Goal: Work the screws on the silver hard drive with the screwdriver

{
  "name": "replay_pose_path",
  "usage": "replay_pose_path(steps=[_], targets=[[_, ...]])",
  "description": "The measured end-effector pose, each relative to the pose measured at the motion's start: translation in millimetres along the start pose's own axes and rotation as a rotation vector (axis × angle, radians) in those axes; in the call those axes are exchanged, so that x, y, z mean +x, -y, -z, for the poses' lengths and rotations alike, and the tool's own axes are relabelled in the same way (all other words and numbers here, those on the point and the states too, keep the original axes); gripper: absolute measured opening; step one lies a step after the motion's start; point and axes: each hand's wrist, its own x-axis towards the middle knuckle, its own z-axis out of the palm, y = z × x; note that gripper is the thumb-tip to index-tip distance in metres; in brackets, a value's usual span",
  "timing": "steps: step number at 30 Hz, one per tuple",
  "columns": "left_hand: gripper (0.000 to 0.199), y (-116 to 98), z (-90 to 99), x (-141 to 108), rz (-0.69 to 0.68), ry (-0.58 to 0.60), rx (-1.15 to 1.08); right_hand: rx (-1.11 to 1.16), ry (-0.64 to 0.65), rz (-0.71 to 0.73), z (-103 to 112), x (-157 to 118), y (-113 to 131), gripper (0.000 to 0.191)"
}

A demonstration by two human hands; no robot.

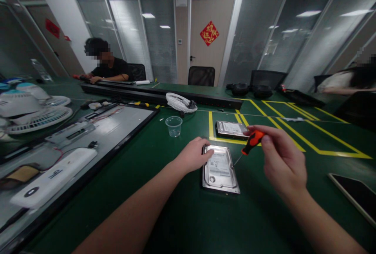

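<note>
A silver hard drive [219,169] lies label up on the green table [182,222]. My left hand [195,155] rests on its upper left corner, thumb on the top face and fingers over the far edge. An orange and black screwdriver [253,142] is held by the handle in my right hand [282,154], to the right of the drive. Its shaft slants down and left, and the tip is at the drive's right edge. Just beyond sits a second hard drive [230,128], close to the screwdriver handle. A clear plastic cup [174,127] stands behind my left hand.
A large panel [117,128] with a white device [55,175] covers the left side, near white fans [38,117]. Behind the cup are a white basket-like part [180,102] and long black bar [211,100]. A phone [355,195] lies at right. Two people sit across the table.
</note>
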Motion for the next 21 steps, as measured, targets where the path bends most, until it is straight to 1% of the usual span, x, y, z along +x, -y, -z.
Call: replay_pose_path(steps=[6,10,15,21], targets=[[0.035,-0.1,-0.4,0.2,0.018,0.013,-0.001,0.023,0.004,-0.027,-1.4,-0.8,0.0,0.023],[0.035,-0.8,-0.6,0.3,0.008,0.008,0.002,-0.008,-0.031,-0.003,-1.5,-0.2,-2.5,0.026],[0.035,-0.5,-1.1,0.6,0.005,0.008,-0.004,-0.061,-0.009,0.046,0.6,1.1,-4.9,0.024],[0.034,0.9,-1.4,1.0,0.003,0.002,0.01,-0.03,0.002,-0.005,0.3,0.5,1.2,0.026]])
